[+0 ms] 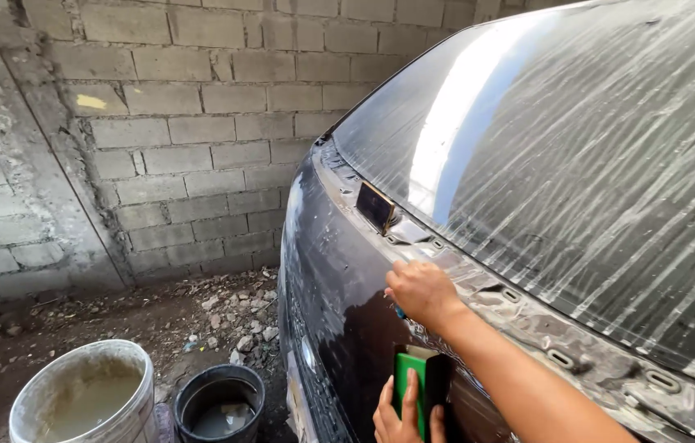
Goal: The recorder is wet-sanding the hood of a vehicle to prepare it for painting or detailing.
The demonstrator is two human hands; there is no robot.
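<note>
two hands are seen at the rear of a dark car (pixel 339 295). the right hand (pixel 419 291) is closed into a loose fist and pressed against the car's panel just below the rear window (pixel 577 164); a small blue thing peeks out under it, too hidden to be told. the left hand (pixel 401 418) is wrapped around a green sanding block (pixel 413 385), which is held flat against the dark panel directly below the right hand, the two hands being near each other but apart. the block's green face is partly covered by the fingers (pixel 410 392).

the window glass is streaked with pale wet smears. along the seam under the glass, bare slots and a small dark rectangular piece (pixel 376 207) standing up from the body are seen, up and to the left of the right hand. on the dirt floor (pixel 77 328) to the left of the car, a white bucket (pixel 85 398) with murky liquid and a smaller black bucket (pixel 218 404) are set just beside each other. rubble (pixel 236 316) is scattered against a grey block wall (pixel 183 123) behind them.
</note>
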